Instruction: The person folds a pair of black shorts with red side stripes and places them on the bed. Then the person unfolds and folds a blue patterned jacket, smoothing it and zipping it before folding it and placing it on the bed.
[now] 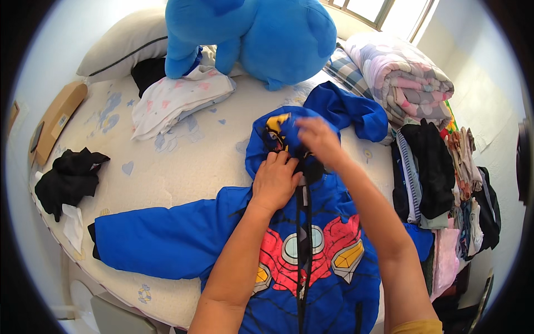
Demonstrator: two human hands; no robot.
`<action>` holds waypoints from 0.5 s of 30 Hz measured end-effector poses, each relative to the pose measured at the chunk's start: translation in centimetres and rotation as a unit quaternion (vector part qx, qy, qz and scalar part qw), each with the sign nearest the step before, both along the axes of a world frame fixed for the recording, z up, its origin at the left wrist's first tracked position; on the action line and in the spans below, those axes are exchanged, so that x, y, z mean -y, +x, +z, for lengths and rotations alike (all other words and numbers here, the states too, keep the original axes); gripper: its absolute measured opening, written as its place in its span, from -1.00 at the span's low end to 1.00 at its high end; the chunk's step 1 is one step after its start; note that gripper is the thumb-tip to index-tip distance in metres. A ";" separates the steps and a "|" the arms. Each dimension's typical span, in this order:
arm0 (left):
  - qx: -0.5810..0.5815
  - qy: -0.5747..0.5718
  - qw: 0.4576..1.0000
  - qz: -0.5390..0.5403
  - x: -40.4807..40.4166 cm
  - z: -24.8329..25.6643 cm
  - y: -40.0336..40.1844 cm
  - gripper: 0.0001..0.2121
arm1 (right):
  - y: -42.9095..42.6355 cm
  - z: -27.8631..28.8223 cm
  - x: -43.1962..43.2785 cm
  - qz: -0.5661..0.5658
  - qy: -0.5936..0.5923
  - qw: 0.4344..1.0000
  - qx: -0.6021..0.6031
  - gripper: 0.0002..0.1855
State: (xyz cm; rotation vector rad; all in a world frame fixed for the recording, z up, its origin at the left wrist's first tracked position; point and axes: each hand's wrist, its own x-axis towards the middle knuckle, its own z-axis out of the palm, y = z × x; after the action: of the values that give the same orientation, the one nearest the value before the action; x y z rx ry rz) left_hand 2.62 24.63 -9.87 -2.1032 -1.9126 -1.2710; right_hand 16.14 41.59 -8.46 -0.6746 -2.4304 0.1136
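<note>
A blue hooded zip jacket [167, 234] with a red, yellow and grey print lies front up on the bed. One sleeve stretches out to the left; other blue fabric lies bunched beyond the hood at the upper right. My left hand [276, 179] rests on the collar at the hood's lower edge, fingers bent on the cloth; whether it pinches the fabric is hard to tell. My right hand [319, 140], slightly blurred, is over the right part of the hood, and its hold is unclear. The front zip [304, 250] runs down the middle.
A large blue plush toy [283, 41] stands at the back beside a pillow [129, 46] and a white printed cloth [179, 100]. Black clothing [71, 179] and a cardboard box [60, 121] lie left. A rolled quilt [404, 79] and folded clothes [429, 167] line the right.
</note>
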 end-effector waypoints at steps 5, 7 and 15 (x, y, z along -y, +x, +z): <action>0.189 0.012 0.976 0.107 -0.4 0.3 -1.0 -0.91 | -2.1 -0.1 5.9 -0.085 -0.047 0.988 0.119 -0.64; 0.140 0.154 0.975 0.081 -0.2 1.4 -1.6 -0.87 | -2.1 0.0 5.6 -0.083 -0.043 0.987 0.129 -0.62; -0.060 -0.015 0.994 0.087 0.1 -0.9 -1.7 -0.74 | -2.4 5.1 0.9 -0.146 -0.105 0.982 -0.052 -0.58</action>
State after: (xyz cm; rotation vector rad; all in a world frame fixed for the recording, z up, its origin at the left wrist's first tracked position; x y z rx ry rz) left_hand 0.89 24.55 -10.75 -1.9267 -2.0222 -1.0643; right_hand 13.76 40.69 -3.33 -1.0840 -2.2105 0.2827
